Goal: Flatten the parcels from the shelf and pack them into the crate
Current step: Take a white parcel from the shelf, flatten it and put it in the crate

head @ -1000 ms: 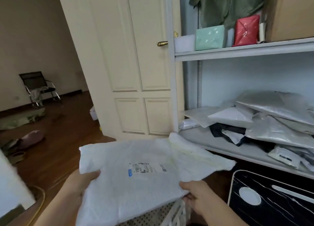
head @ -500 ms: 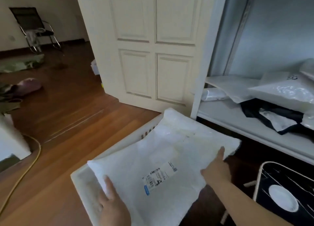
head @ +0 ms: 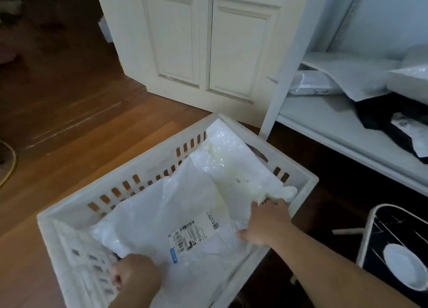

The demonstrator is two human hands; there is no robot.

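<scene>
A white slotted plastic crate [head: 129, 175] stands on the wooden floor in front of me. A large white plastic parcel [head: 185, 203] with a printed shipping label lies inside it, its far end riding up toward the far corner. My left hand [head: 134, 276] has its fingers curled at the parcel's near-left corner, low in the crate. My right hand [head: 266, 222] grips the parcel's crumpled right edge beside the crate's right wall. More white and grey parcels [head: 347, 76] lie on the white shelf [head: 324, 120] at the upper right.
A cream panelled door [head: 208, 41] stands open behind the crate, next to the shelf's upright. A black object with a white disc [head: 398, 249] sits on the floor at the right. A black garment [head: 382, 120] lies on the shelf. A yellow cable [head: 11, 164] curves at far left.
The parcel went from being held up in front of me down into the crate. Both hands followed it down and now curl at its edges. My view has tilted downward.
</scene>
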